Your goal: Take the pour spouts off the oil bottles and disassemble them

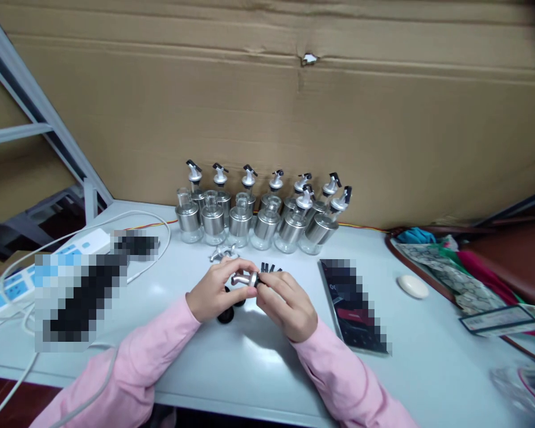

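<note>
My left hand (214, 289) and my right hand (286, 303) meet over the white table (249, 362), both in pink sleeves. Together they pinch a small silver pourer spout (245, 278); the right fingertips press a black part onto its end. Two black round caps (226, 314) lie on the table just under my left hand. Several small black pieces (270, 268) stand just beyond my fingers. Another loose silver spout (222, 252) lies behind my hands.
Two rows of glass bottles with steel collars (258, 220) stand at the back against a cardboard wall, the rear row fitted with pourers. A white power strip (78, 244) and cables lie left. A dark flat object (352, 306), a white oval (412, 286) and a cloth-filled tray (463, 267) lie right.
</note>
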Demonstrator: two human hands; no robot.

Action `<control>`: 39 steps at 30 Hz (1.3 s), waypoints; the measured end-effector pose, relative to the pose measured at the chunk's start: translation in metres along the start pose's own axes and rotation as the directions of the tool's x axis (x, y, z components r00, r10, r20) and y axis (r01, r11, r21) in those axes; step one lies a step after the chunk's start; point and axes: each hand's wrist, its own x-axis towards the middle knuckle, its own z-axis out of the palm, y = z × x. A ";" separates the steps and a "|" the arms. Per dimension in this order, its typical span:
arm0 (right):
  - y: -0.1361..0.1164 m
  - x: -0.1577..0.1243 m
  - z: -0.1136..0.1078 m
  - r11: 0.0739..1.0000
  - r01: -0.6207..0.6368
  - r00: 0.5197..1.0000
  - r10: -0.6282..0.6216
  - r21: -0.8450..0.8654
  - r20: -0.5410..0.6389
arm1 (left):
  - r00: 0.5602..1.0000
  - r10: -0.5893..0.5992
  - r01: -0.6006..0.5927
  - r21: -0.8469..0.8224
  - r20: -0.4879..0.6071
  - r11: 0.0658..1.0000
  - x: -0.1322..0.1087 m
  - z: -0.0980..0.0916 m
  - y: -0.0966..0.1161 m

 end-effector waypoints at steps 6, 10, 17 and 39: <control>0.005 -0.001 0.005 0.825 -0.425 0.891 0.454 0.373 0.011 | 0.959 0.267 -0.250 0.157 -0.099 0.956 -0.004 0.008 -0.007; 0.007 -0.004 0.010 0.664 -0.587 0.797 0.574 0.464 0.188 | 0.944 0.308 -0.274 0.237 -0.121 0.932 -0.006 0.006 -0.015; 0.005 -0.002 0.015 0.405 -0.711 0.659 0.668 0.575 0.346 | 0.918 0.397 -0.368 0.360 -0.007 0.857 -0.005 0.002 -0.017; -0.007 0.004 0.005 0.896 -0.339 0.939 0.342 0.286 0.041 | 0.971 0.208 -0.221 0.114 0.114 0.969 -0.001 -0.015 -0.007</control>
